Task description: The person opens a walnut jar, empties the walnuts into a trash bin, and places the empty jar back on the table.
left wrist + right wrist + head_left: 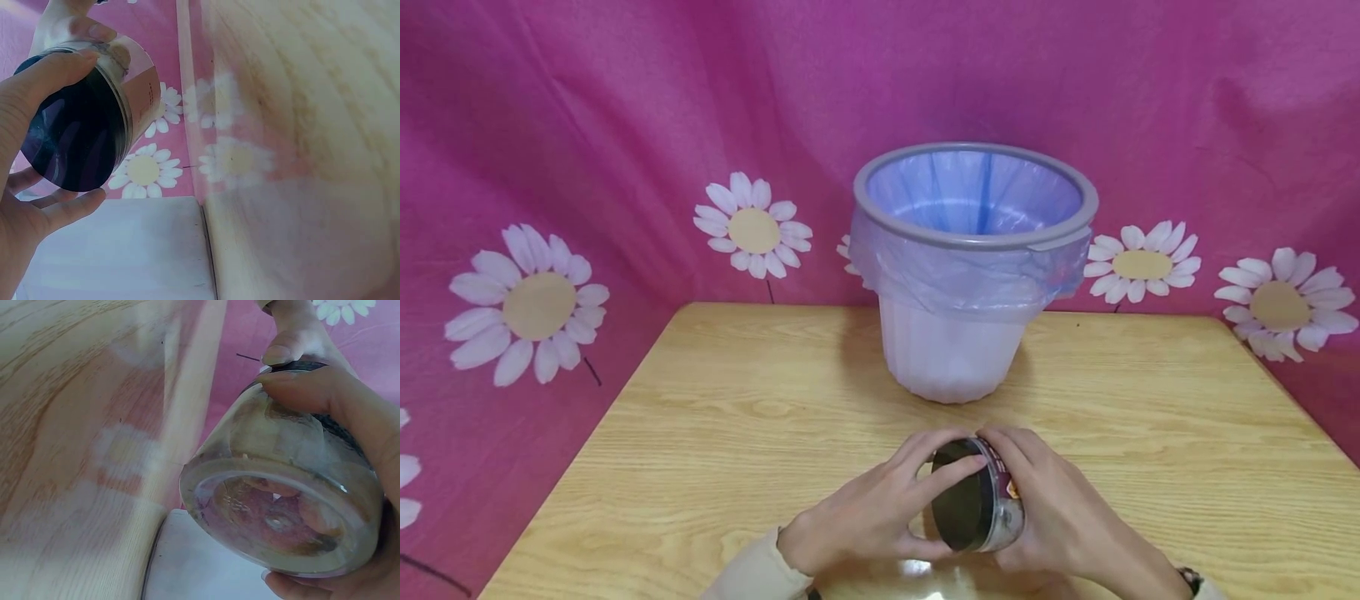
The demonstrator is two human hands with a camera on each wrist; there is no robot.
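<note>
A clear glass jar [1006, 523] with a dark lid [958, 507] lies tilted on its side between both hands, close over the near part of the table. Its lid faces left. My left hand [876, 504] grips the lid, with thumb and fingers spread around its edge. Around the jar's body curls my right hand [1056, 504], partly covering a dark red label. The right wrist view shows the jar's thick round base [281, 519], with see-through glass and some brownish residue inside.
Behind the hands stands a white bin [955, 350] with a grey rim and a bluish plastic liner folded over it. The glossy wood-grain table [760, 417] meets a pink flowered cloth [625, 108] at the back and sides.
</note>
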